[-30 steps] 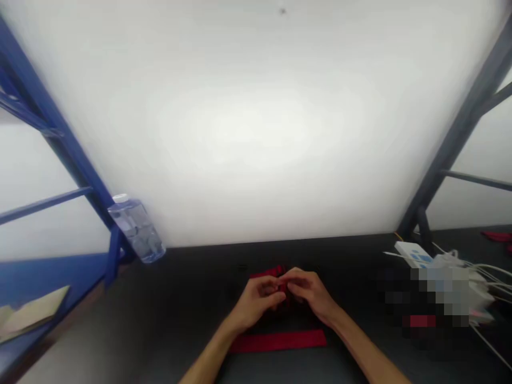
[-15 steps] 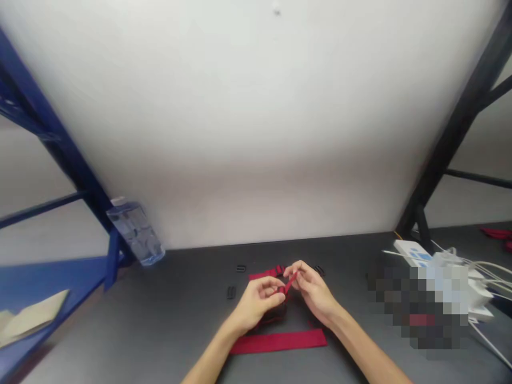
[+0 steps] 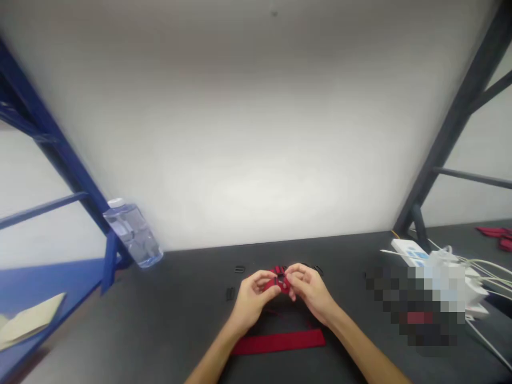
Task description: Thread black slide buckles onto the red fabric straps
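Flat strap [image 3: 280, 341]: lies on the dark table [image 3: 160, 320], nearest the person; it is the landmark for all that follows.
Left hand [image 3: 252, 296]: just beyond the flat strap, thumb and forefinger pinched onto the red webbing [image 3: 273, 286].
Right hand [image 3: 310, 290]: beyond the flat strap's right end, fingertips clamped on the same webbing, meeting the left hand.
Held buckle [image 3: 280, 278]: small and black, on the webbing between the two pinches, just above the table.
Handling, as I judge it: keep the webbing flat and untwisted at the buckle. Hold the buckle steady with one hand and let the other feed. Grip close to the slot so the soft end does not fold.
Count, hands: two.
Count, red strips: two, one lying flat and one held.
Count, black buckles: four; one is held and three loose buckles [image 3: 230, 293] lie beyond the flat strap.
Count, bottle [image 3: 132, 234]: one, far left of the flat strap.
Count, power strip [image 3: 412, 252]: one, far right of it.
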Demonstrator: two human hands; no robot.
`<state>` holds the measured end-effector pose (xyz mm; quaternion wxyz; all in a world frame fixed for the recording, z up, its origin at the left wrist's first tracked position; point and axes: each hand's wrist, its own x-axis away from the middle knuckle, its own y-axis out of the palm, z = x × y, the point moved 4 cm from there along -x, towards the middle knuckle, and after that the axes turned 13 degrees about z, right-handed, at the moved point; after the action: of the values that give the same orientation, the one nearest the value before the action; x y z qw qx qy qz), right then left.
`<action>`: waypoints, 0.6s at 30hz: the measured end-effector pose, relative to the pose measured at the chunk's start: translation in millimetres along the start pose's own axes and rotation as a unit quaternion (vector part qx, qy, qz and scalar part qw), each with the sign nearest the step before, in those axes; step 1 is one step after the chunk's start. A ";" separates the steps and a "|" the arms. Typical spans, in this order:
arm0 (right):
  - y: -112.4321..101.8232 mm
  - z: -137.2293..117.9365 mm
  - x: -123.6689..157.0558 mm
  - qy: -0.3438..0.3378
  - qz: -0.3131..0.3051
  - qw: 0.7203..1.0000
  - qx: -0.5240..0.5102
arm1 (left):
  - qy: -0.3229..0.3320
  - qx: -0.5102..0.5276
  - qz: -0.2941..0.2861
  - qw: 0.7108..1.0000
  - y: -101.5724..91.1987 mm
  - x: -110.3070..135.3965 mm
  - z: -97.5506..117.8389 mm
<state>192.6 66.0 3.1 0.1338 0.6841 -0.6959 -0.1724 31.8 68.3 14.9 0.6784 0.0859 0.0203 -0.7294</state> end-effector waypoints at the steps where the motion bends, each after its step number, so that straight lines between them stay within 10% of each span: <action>1: 0.1 0.7 0.4 -0.005 0.003 1.000 0.011 | 0.010 -0.007 0.005 1.000 -0.9 -0.5 0.8; 18: 5.9 -8.1 6.3 -0.049 -0.011 0.995 0.089 | 0.103 -0.110 -0.003 0.989 -3.2 2.7 16.8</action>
<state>190.5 59.3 12.6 0.0365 0.6913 -0.7069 -0.1447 26.8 63.4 30.8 0.6761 0.0857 0.1704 -0.7117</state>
